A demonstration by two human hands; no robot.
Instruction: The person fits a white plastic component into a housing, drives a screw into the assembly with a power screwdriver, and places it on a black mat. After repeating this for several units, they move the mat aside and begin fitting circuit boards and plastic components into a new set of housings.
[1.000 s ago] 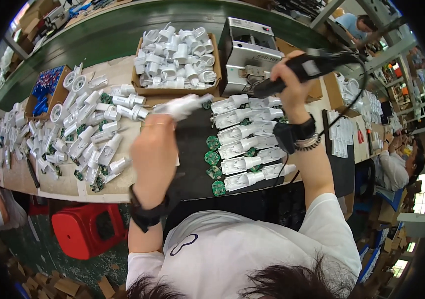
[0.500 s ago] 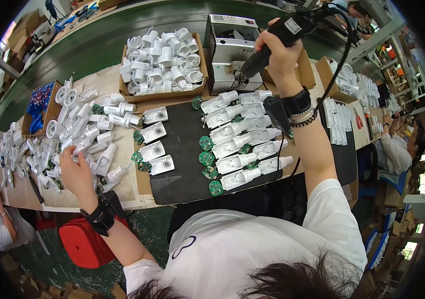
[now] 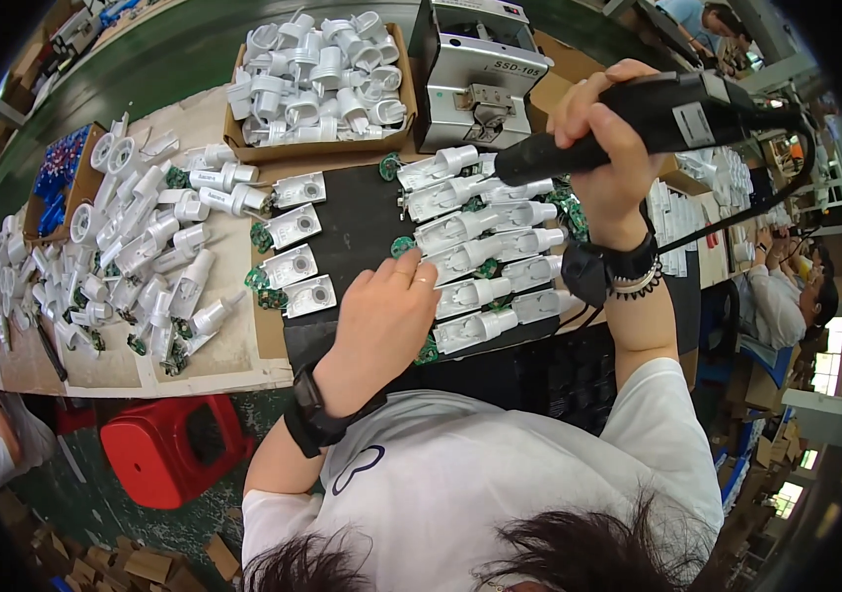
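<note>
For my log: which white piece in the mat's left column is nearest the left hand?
The bottom white piece; the three pieces above lie farther.

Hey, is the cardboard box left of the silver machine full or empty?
Full: white plastic parts fill the cardboard box from side to side, hiding its bottom.

left hand (image 3: 381, 321) moved from heap (image 3: 190, 284) to white housings (image 3: 452, 260), black tool (image 3: 640, 104) now over them

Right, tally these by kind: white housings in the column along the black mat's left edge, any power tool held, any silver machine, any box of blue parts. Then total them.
White housings, left-edge column: 4
Black power tool, in the right hand: 1
Silver machine: 1
Box of blue parts: 1
Total: 7
</note>
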